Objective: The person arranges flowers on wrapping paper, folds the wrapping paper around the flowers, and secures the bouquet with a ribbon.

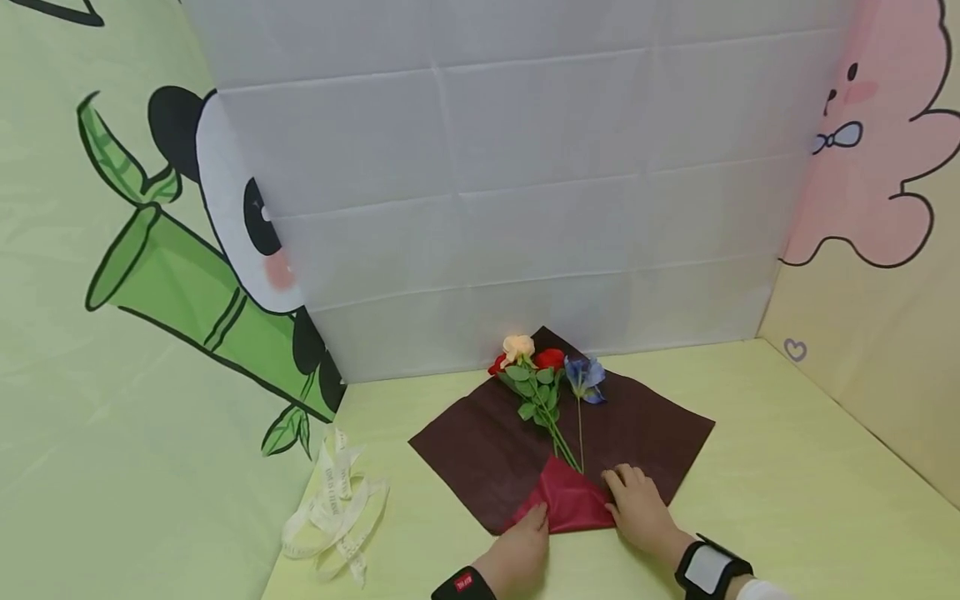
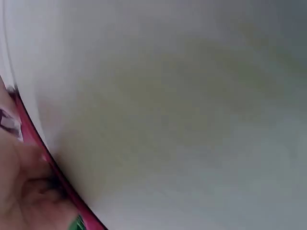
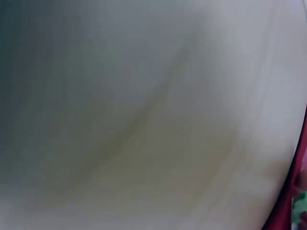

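A sheet of dark brown wrapping paper (image 1: 472,446) lies on the table, its near corner folded up to show a red underside (image 1: 573,500). On the sheet rest a cream rose (image 1: 518,347), red flowers (image 1: 551,358) and a blue flower (image 1: 585,377), their stem ends reaching under the fold. My left hand (image 1: 521,546) pinches the fold's near left edge; curled fingers show beside the red edge in the left wrist view. At the fold's right end my right hand (image 1: 637,504) rests on the paper with fingers spread, mostly out of sight in the right wrist view.
A loose heap of pale printed ribbon (image 1: 333,508) lies on the pale yellow table (image 1: 795,467) to the left. Behind the paper hangs a white creased cloth (image 1: 525,233). Printed side panels (image 1: 885,358) stand at left and right.
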A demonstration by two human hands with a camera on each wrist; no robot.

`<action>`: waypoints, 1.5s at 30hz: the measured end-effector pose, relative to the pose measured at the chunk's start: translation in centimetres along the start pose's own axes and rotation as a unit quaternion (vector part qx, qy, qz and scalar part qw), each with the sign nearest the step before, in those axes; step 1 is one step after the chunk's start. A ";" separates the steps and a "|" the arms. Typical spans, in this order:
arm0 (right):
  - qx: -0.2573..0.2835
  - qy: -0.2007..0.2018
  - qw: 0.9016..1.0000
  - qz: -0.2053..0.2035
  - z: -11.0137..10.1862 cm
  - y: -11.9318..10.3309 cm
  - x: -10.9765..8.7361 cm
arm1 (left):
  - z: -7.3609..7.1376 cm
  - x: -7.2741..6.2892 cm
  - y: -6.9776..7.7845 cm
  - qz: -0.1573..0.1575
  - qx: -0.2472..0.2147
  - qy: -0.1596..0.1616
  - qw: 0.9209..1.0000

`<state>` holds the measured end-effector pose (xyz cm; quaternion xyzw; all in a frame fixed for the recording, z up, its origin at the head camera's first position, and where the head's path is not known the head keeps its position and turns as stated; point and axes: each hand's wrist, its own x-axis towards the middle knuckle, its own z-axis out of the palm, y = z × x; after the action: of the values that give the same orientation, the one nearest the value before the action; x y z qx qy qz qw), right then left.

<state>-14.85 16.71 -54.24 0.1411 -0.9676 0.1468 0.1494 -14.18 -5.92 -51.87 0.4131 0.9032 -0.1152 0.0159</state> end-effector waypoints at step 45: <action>0.066 -0.138 0.987 0.042 -1.6 4.7 -4.0 | 2.7 -2.3 0.7 -0.127 -0.300 -0.045 0.945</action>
<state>-12.27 22.42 -55.27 0.1291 -0.9722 0.1955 -0.0015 -12.29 -7.75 -54.37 0.2657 0.9393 0.1411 0.1648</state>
